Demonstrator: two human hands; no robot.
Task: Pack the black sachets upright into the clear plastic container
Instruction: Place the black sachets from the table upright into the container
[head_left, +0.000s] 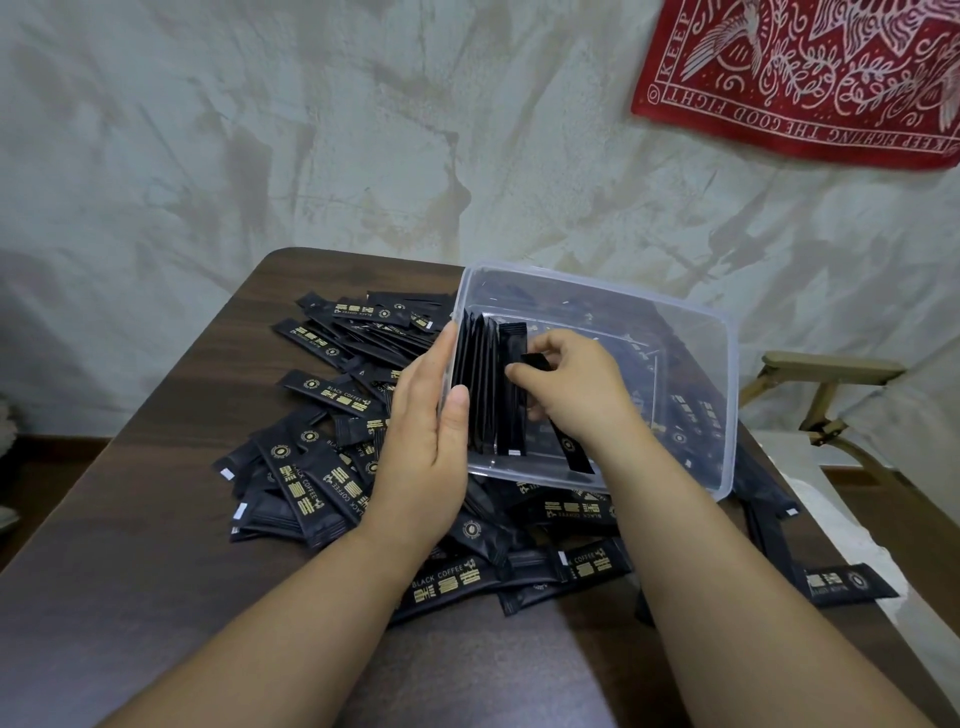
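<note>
Head view: a person's two bare forearms reach over a dark brown wooden table (156, 519) covered with loose black stick sachets printed in gold (322, 488).
Container: the clear rectangular plastic container (722, 415) rests tilted on top of the pile, its open mouth tipped toward the person.
Packed row: a short row of black sachets (480, 384) stands on edge against the container's left wall.
Left hand: the left hand (426, 436) lies flat and open against the outside of that wall, thumb hooked over the rim, seemingly to steady the box and brace the row.
Right hand: the right hand (571, 384) is inside the container, fingers pinched together on one black sachet (571, 447) just beside the row.
Likely purpose: the tilt probably lets standing sachets lean left instead of toppling.
Progress: most sachets are unpacked; much of the container is bare.
</note>
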